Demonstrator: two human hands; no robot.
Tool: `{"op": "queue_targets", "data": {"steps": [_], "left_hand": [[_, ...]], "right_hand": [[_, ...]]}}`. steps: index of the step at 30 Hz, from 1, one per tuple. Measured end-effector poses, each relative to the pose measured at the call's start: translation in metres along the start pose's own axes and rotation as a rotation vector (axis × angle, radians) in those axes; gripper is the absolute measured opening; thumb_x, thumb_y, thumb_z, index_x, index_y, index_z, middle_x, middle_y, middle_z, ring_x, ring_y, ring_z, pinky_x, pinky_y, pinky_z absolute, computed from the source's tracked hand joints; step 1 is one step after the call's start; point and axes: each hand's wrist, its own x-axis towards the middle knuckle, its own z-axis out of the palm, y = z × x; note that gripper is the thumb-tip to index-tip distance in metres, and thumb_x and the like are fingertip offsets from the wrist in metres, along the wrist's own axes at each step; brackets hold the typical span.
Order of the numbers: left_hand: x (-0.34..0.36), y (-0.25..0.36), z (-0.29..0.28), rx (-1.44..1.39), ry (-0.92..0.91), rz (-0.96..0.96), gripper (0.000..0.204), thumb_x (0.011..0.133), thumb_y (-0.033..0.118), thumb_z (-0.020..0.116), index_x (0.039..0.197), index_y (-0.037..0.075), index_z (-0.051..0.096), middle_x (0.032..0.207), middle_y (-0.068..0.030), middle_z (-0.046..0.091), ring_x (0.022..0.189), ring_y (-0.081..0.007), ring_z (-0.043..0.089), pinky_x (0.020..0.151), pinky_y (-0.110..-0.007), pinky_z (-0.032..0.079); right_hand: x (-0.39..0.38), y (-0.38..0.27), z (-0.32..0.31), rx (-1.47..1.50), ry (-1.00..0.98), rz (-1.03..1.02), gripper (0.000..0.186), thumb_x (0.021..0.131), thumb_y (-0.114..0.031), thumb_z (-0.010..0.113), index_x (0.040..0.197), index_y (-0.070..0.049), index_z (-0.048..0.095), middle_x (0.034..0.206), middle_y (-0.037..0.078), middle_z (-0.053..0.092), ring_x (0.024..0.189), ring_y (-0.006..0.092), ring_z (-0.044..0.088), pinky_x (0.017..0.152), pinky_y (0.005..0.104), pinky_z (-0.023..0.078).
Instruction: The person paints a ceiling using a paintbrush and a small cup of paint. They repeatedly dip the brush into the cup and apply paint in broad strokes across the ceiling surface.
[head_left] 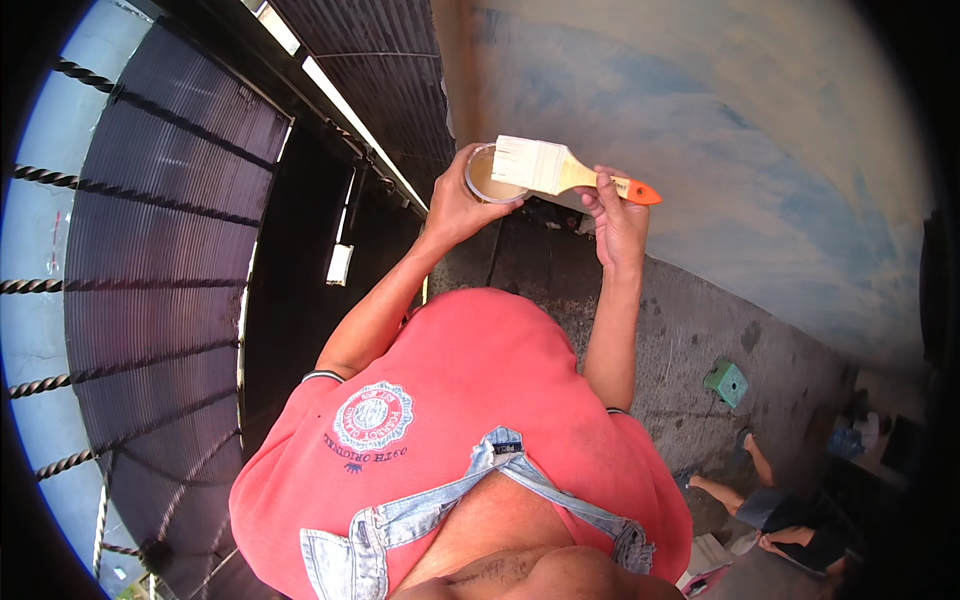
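My left hand (460, 204) is wrapped round a clear round cup (482, 178) with a pale, yellowish liquid in it. In my right hand (618, 222) is a wide paintbrush (568, 172), gripped by its pale wooden handle with an orange end. Its whitish bristles point left and lie over the right side of the cup's mouth. Whether the bristles touch the cup or the liquid I cannot tell. Both hands are held out in front of my chest.
A wall (680, 130) painted in hazy blue and beige rises ahead and to the right. Corrugated sheeting with twisted metal bars (150, 200) stands at the left. A green stool (726, 384) is on the grey floor (680, 330); another person (770, 508) is at the lower right.
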Motion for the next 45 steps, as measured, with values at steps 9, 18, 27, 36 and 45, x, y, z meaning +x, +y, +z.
{"op": "queue_targets", "data": {"steps": [9, 18, 27, 36, 45], "left_hand": [[-0.006, -0.003, 0.003, 0.010, -0.101, 0.044, 0.087, 0.062, 0.028, 0.095, 0.134, 0.001, 0.054, 0.126, -0.0173, 0.068, 0.119, -0.0310, 0.067, 0.101, -0.041, 0.053], [-0.021, 0.002, 0.010, 0.082, -0.118, 0.039, 0.086, 0.062, 0.027, 0.094, 0.134, 0.001, 0.054, 0.126, -0.0185, 0.068, 0.120, -0.0329, 0.066, 0.102, -0.042, 0.052], [-0.029, -0.005, 0.004, 0.030, 0.026, -0.033, 0.085, 0.064, 0.027, 0.095, 0.134, 0.000, 0.054, 0.122, -0.0185, 0.070, 0.115, -0.0305, 0.069, 0.098, -0.040, 0.054], [-0.033, -0.022, -0.004, 0.013, 0.069, -0.032, 0.086, 0.064, 0.026, 0.095, 0.135, 0.000, 0.053, 0.122, -0.0184, 0.070, 0.117, -0.0300, 0.069, 0.099, -0.040, 0.054], [-0.047, -0.021, -0.020, 0.026, 0.003, -0.090, 0.087, 0.063, 0.023, 0.096, 0.134, 0.002, 0.052, 0.123, -0.0150, 0.070, 0.117, -0.0262, 0.068, 0.102, -0.039, 0.053]], "right_hand": [[0.020, -0.054, 0.016, -0.520, -0.246, -0.018, 0.017, 0.095, -0.013, 0.076, 0.103, 0.002, 0.073, 0.093, 0.007, 0.074, 0.080, 0.0108, 0.069, 0.069, 0.0244, 0.056], [0.031, -0.054, 0.020, -0.612, -0.497, 0.107, 0.016, 0.095, -0.013, 0.075, 0.102, 0.002, 0.073, 0.094, 0.006, 0.074, 0.084, 0.0106, 0.069, 0.071, 0.0249, 0.056], [0.018, 0.001, -0.010, -0.172, -0.055, 0.127, 0.028, 0.097, -0.017, 0.074, 0.114, 0.004, 0.068, 0.101, 0.011, 0.072, 0.086, 0.0168, 0.072, 0.072, 0.0251, 0.057], [0.050, 0.024, 0.016, 0.126, 0.098, -0.062, 0.035, 0.099, -0.018, 0.071, 0.123, 0.006, 0.062, 0.113, 0.013, 0.068, 0.099, 0.0179, 0.069, 0.085, 0.0246, 0.057], [0.134, 0.048, 0.069, 0.005, 0.059, -0.352, 0.024, 0.096, -0.009, 0.073, 0.116, 0.005, 0.069, 0.110, 0.011, 0.073, 0.098, 0.0164, 0.068, 0.089, 0.0293, 0.056]]}}
